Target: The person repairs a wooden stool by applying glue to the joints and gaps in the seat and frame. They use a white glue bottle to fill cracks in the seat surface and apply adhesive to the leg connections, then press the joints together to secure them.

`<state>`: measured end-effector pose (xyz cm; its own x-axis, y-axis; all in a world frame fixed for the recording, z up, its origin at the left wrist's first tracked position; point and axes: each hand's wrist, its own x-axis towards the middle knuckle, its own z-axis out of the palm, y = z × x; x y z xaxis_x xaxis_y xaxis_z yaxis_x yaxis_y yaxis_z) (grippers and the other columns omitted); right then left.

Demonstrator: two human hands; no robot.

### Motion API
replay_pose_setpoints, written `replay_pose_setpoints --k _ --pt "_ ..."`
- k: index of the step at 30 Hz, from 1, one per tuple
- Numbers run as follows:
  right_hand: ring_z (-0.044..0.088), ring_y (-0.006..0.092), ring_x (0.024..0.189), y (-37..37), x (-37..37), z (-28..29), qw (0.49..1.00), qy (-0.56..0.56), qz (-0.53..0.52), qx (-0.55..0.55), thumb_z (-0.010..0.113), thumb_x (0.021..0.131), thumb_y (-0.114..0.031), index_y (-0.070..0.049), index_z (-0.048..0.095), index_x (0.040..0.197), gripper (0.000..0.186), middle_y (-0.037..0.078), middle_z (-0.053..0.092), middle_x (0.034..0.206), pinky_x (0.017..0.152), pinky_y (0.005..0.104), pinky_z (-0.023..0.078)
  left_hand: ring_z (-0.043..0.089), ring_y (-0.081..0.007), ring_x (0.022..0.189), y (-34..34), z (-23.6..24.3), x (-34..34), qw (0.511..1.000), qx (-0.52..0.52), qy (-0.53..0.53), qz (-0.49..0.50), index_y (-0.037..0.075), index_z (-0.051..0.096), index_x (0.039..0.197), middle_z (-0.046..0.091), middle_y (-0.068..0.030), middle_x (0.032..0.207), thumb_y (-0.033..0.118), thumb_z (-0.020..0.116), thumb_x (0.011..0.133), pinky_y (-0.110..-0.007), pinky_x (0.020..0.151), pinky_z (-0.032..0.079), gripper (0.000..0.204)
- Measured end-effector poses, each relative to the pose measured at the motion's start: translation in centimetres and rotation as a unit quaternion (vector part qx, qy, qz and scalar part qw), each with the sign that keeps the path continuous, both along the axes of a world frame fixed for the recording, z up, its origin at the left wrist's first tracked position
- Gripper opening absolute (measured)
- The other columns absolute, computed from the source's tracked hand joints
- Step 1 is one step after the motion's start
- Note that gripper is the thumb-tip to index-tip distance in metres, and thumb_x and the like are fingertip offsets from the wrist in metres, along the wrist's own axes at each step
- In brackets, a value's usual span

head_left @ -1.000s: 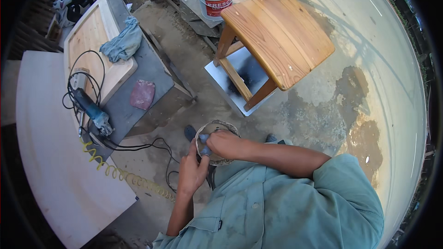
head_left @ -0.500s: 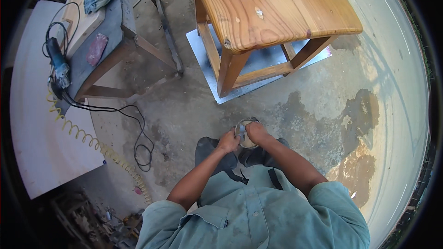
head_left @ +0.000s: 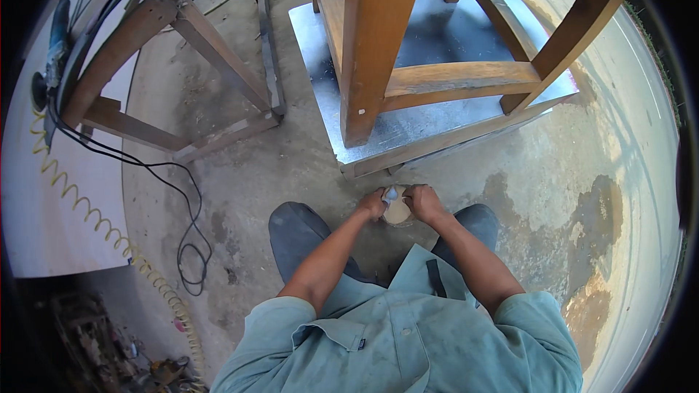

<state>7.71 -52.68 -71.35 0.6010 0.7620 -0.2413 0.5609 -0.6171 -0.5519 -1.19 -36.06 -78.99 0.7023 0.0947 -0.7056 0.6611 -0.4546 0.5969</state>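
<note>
Low between my knees is a small round container [head_left: 397, 214] filled with something beige, powder or paste; I cannot tell which. My left hand [head_left: 372, 205] is closed at its left rim. Beside those fingers, over the beige filling, shows a small pale-blue piece [head_left: 392, 193], too small to name. My right hand [head_left: 425, 203] curls closed at the right rim, its fingertips partly hidden. Just beyond the hands stands a varnished wooden stool or small table [head_left: 460, 81], its legs on a shiny metal sheet [head_left: 429, 122].
A wooden workbench frame [head_left: 218, 58] stands on the left, with a blue power tool [head_left: 58, 40] at its edge. A black cable [head_left: 191, 196] and a yellow coiled hose [head_left: 95, 218] trail over the floor. Scrap [head_left: 109, 342] lies lower left; damp patches [head_left: 590, 225] mark the concrete on the right.
I am lower and nearer the wooden furniture, my knees spread wider. Its legs and the metal sheet now fill the top of the view. My right hand has shifted from over the container to its right rim.
</note>
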Motion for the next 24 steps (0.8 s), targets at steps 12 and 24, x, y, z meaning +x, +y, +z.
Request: replay_pose_setpoints --k 12,24 --pt "0.068 0.0219 0.075 -3.0 2.9 12.0 0.962 0.093 -0.132 0.22 0.075 0.088 -0.013 0.003 0.074 0.098 0.019 0.015 0.073 0.087 0.071 0.0337 0.052 0.066 -0.038 0.107 -0.8 -2.3 -2.6 0.984 0.144 -0.042 -0.096 0.004 0.049 0.142 0.069 -0.0241 0.113 0.04 0.062 0.091 -0.049 0.094 0.05 0.064" --pt "0.067 0.0124 0.079 3.1 6.8 34.9 0.928 -0.078 0.052 0.36 0.074 0.09 -0.013 0.003 0.074 0.099 0.018 0.009 0.073 0.084 0.072 0.029 0.053 0.046 -0.0319 0.127 4.5 35.4 2.0 0.688 0.277 -0.64 0.198 0.006 0.027 0.151 0.045 -0.0179 0.138 0.04 0.091 0.069 -0.047 0.107 0.04 0.11"
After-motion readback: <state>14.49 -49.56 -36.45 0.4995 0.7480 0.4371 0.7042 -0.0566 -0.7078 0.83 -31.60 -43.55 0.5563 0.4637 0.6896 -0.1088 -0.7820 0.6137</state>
